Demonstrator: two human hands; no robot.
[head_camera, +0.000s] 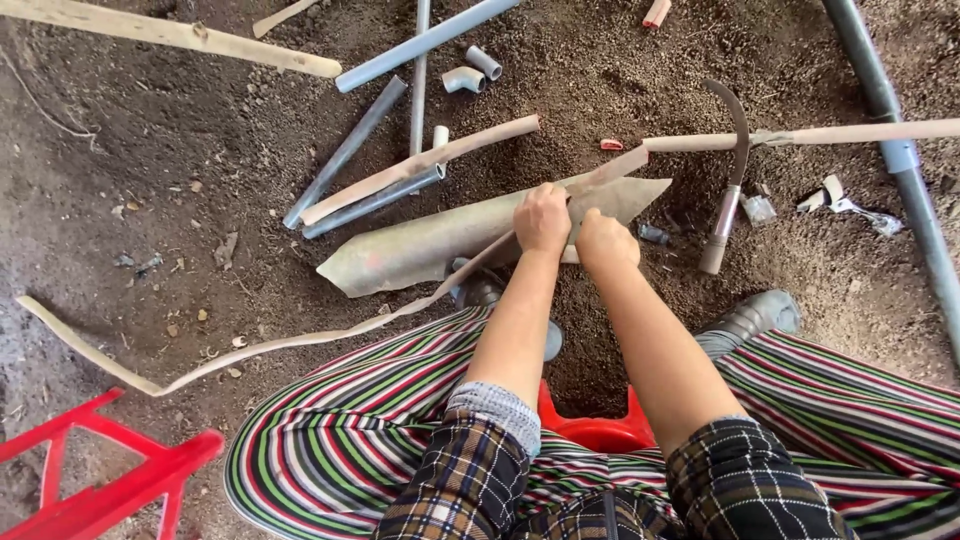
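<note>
My left hand (541, 218) and my right hand (605, 241) are closed side by side on a long thin strip (300, 340) that peels off a wide, pointed piece of bamboo sheath or stalk (440, 238) lying on the dirt. The strip runs from my hands down to the left and ends at a curled tip. A short upper end of it (610, 170) sticks out past my left hand. My forearms reach forward over my striped skirt. A curved sickle (730, 170) with a wooden handle lies on the ground to the right of my hands.
Several grey plastic pipes (350, 150) and elbow fittings (462, 78) lie on the soil ahead. Wooden sticks (800, 135) cross the ground at the right and top left. A red plastic stool (110, 480) stands at the bottom left. I sit on another red seat (595, 430).
</note>
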